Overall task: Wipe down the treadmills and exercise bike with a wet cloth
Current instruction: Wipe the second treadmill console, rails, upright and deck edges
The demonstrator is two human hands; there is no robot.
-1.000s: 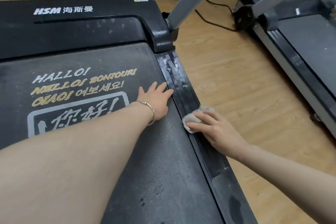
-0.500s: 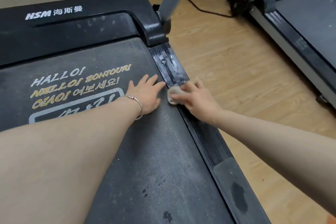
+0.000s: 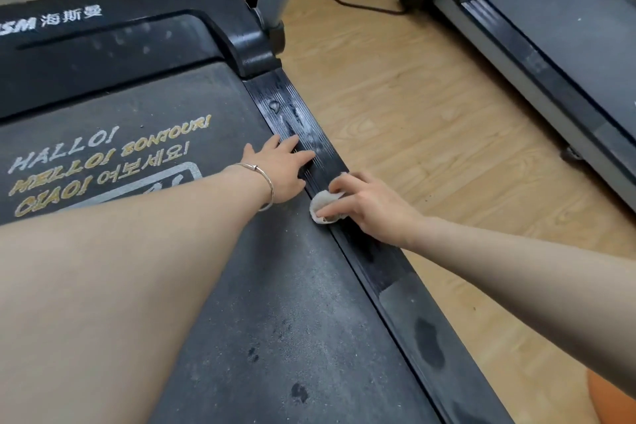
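Although wet streaks and drops shine on the ribbed side rail above the hands, the job looks barely begun. The near treadmill, filling the left and centre of the frame, has a belt grey with dust and only a few dark damp spots. Its rail towards the lower right is dull too, apart from one dark patch. The second treadmill at the upper right shows no clear sign of wiping, and no exercise bike is in view, so I judge most of the task is left. The left hand, just above centre, lies flat with straight, slightly spread fingers; its palm is on the belt edge and its fingertips reach onto the rail, holding nothing. The right hand, just beside it, has its fingers bent over the wet cloth, a small pale wad gripped and pressed down on the rail.
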